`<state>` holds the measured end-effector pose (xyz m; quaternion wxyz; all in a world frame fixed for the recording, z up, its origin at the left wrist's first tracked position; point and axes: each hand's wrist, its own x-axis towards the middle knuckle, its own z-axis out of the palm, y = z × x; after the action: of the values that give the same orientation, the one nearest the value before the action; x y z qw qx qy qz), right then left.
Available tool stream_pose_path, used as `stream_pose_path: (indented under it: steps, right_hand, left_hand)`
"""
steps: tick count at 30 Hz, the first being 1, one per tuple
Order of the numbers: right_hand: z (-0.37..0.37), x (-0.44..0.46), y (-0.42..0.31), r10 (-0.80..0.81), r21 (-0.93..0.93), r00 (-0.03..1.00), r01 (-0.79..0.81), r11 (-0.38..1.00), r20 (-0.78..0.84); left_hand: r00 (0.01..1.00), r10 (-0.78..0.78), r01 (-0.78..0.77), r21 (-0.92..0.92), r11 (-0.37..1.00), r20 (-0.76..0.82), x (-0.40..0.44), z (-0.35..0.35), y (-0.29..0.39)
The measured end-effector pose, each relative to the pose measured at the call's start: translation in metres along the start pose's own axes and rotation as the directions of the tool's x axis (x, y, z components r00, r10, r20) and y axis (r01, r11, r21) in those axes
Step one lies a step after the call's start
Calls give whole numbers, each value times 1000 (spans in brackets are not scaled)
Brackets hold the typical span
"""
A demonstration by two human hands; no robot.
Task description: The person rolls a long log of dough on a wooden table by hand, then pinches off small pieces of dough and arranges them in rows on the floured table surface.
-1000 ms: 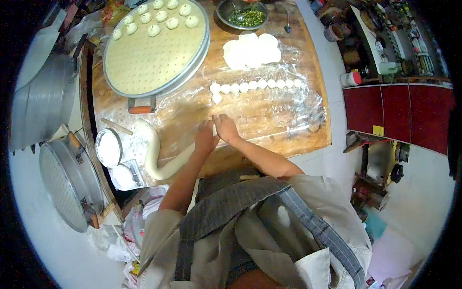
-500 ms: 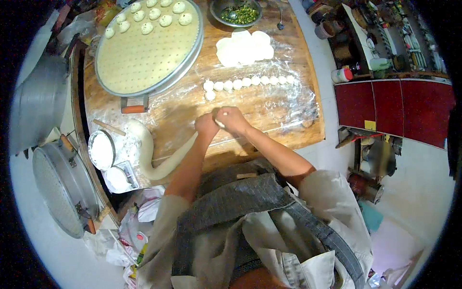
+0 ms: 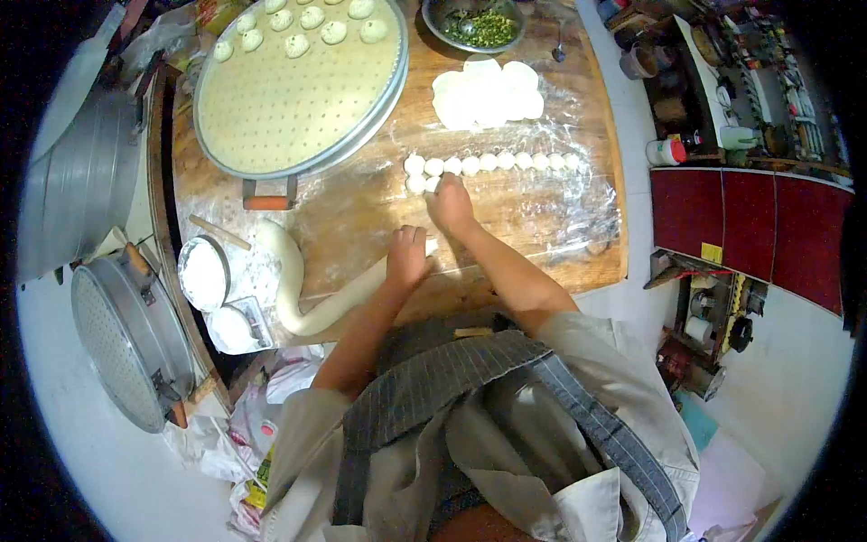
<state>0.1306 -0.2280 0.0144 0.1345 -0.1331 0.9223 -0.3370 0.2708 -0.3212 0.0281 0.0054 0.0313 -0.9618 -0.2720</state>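
Note:
A long dough rope (image 3: 330, 312) curves over the floured wooden table, and my left hand (image 3: 409, 256) is wrapped round it near its right end. A short stub of dough sticks out beyond that hand. Farther up, my right hand (image 3: 452, 206) has its fingertips closed on a small dough piece (image 3: 433, 183). That piece sits beside another dough piece (image 3: 415, 184), just below a row of several dough pieces (image 3: 506, 162). Behind the row lie overlapping flat dough wrappers (image 3: 488, 94).
A round perforated steamer tray (image 3: 298, 117) with several filled buns stands at back left. A metal bowl of chopped green filling (image 3: 488, 27) and a spoon (image 3: 559, 52) are at the back. Flour bowl (image 3: 204, 274) and rolling pin (image 3: 219, 232) lie at left; red cabinets (image 3: 750, 217) stand right.
My hands were together at the rope's end and have parted. The right hand has moved up to the row with a dough piece; the left stays on the rope. The view has shifted slightly.

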Motion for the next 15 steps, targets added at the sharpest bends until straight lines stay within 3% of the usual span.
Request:
stream_pose_path:
  steps: [1, 3, 5, 6, 8, 10, 12, 15]
  right_hand:
    - [-10, -4, -2, -10, 19, 1000, 11, 1000, -20]
    - [-28, -17, -12, -26, 30, 999, 27, 999, -47]
    - [-36, -32, -23, 201, -14, 945, -204, 979, 259]
    - [-4, -44, -6, 228, -29, 904, -234, 972, 361]
    - [25, -59, -10, 226, 25, 911, -250, 968, 345]
    - [35, -62, -18, 222, 89, 917, -265, 960, 331]
    - [45, -71, -27, 174, 199, 956, -222, 955, 235]
    - [40, -70, -33, 96, 160, 974, -130, 978, 204]
  left_hand:
    - [1000, 5, -5, -3, 1000, -9, -3, 3, -1]
    - [962, -263, 259, 63, 964, 71, -9, 8, -5]
    - [977, -214, 212, 51, 976, 25, -11, 8, -9]
    - [979, -201, 201, -13, 979, 45, -11, 0, -5]
    - [979, -194, 199, -73, 977, 70, -15, -3, -12]
    - [996, -78, 70, -164, 984, -38, -18, -2, -21]
    - [997, -71, 61, -202, 977, -44, -29, -6, -29]
    - [995, -53, 25, -302, 953, -85, -16, 0, -34]
